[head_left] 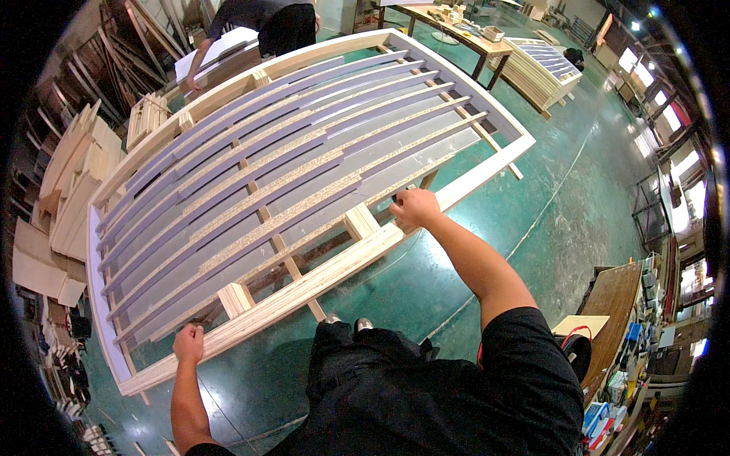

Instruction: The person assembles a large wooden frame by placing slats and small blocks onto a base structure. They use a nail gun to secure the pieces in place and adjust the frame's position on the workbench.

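A large wooden frame point(483, 176) lies before me, filled with long curved slats point(304, 163) of chipboard with purple-grey sides. Along its near side runs a pale wooden strip point(304, 295), with two short wooden blocks point(236, 299) standing inside it. My left hand point(188, 343) is closed at the left part of the near side, its fingers curled toward the frame's inside; what they hold is hidden. My right hand point(416, 207) is closed beside the strip's right end, against the near rail. Something small and dark shows at its fingers, too little to name.
Another person point(266, 26) leans over a board beyond the frame's far side. A wooden table point(456, 29) with small pieces and a stack of similar frames point(536, 72) stand farther right. Cut boards point(84, 175) are piled at left. A brown bench point(612, 319) stands at right.
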A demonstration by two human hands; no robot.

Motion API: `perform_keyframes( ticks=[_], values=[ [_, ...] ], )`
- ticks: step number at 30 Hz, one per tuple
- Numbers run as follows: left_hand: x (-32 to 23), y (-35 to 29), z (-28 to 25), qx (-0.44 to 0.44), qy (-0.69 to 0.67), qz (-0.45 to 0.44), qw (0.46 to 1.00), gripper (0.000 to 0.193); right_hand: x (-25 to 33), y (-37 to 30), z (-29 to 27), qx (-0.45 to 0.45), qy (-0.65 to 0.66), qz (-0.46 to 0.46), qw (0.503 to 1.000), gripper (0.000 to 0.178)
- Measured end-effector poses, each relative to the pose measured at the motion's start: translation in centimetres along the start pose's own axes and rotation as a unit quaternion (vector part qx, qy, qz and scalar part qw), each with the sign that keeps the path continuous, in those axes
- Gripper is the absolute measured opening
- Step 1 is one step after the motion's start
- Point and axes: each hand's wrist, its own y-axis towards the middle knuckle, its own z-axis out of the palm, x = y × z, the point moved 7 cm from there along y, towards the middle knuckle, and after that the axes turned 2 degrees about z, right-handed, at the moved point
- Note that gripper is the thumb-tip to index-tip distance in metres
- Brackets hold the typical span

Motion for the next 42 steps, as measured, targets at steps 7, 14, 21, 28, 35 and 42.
perform_keyframes(
  ticks=[7, 14, 21, 28, 35, 42],
  values=[
    [1.2, 0.6, 1.1, 0.0, 0.058, 0.009, 0.998, 0.033, 0.1, 0.1, 0.1, -0.052, 0.01, -0.018, 0.998, 0.038],
    [-0.9, 0.4, 0.0, -0.006, 0.028, 0.021, 0.999, 0.029, -0.3, 0.0, 0.2, -0.018, -0.006, -0.01, 1.0, 0.04],
    [-0.4, 0.2, 0.2, -0.01, 0.01, 0.004, 1.0, 0.029, 0.2, -0.5, -0.8, 0.025, -0.013, 0.004, 1.0, 0.05],
    [0.7, -0.4, 0.2, -0.038, 0.024, 0.035, 0.998, 0.034, 0.9, -0.1, -0.9, -0.006, -0.016, -0.009, 1.0, 0.047],
    [-1.8, 0.2, -0.7, 0.042, 0.029, -0.017, 0.999, 0.037, -1.1, 0.6, 0.9, -0.051, 0.013, -0.017, 0.998, 0.042],
    [-0.6, -0.5, -0.7, 0.042, 0.01, -0.03, 0.999, 0.037, 0.5, 0.2, -0.1, -0.032, 0.008, -0.019, 0.999, 0.041]
  ],
)
